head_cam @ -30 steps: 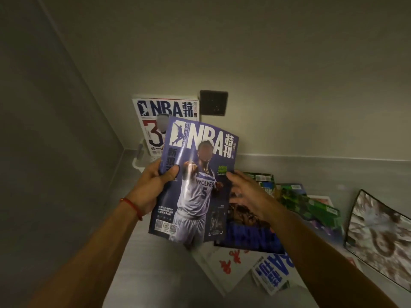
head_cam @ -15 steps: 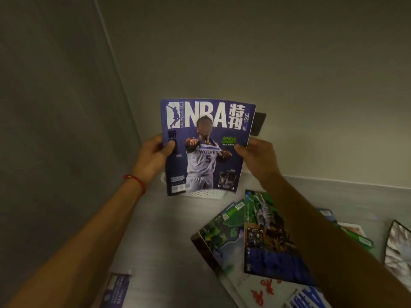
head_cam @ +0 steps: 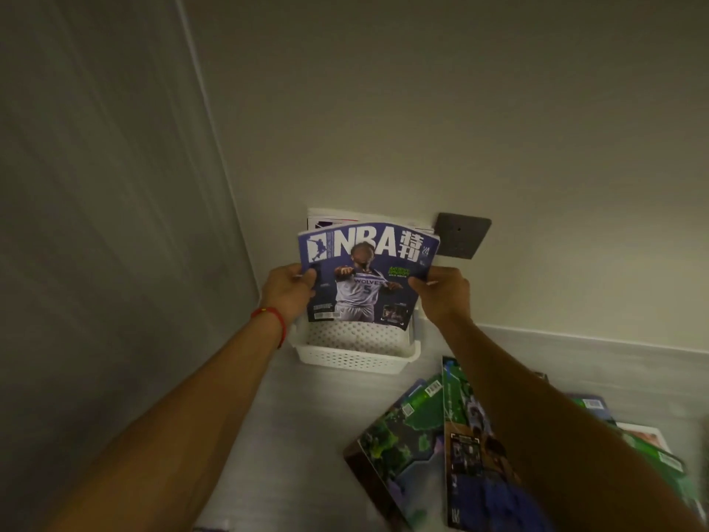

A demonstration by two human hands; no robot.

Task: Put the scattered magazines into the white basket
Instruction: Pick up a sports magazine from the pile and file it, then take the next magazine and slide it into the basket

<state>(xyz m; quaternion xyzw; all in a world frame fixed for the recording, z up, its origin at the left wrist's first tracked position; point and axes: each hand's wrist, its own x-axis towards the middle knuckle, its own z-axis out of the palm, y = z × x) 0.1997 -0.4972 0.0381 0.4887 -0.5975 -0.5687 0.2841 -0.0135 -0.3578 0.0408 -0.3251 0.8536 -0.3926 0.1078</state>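
I hold a purple NBA magazine (head_cam: 364, 274) upright with both hands, its lower edge just above the open white basket (head_cam: 355, 359). My left hand (head_cam: 287, 293) grips its left edge and my right hand (head_cam: 441, 297) grips its right edge. The basket stands against the back wall near the corner. Behind the purple one, another white-covered magazine (head_cam: 333, 218) stands in the basket, only its top showing. Several scattered magazines (head_cam: 422, 447) with green and blue covers lie on the grey surface at the lower right, partly under my right forearm.
A dark wall plate (head_cam: 460, 236) is on the back wall just right of the basket. A side wall (head_cam: 96, 263) closes the left. The grey surface (head_cam: 299, 435) runs between my forearms in front of the basket.
Both hands have carried the purple magazine farther toward the back wall and lower, so it now hangs right over the basket, which has come into full view.
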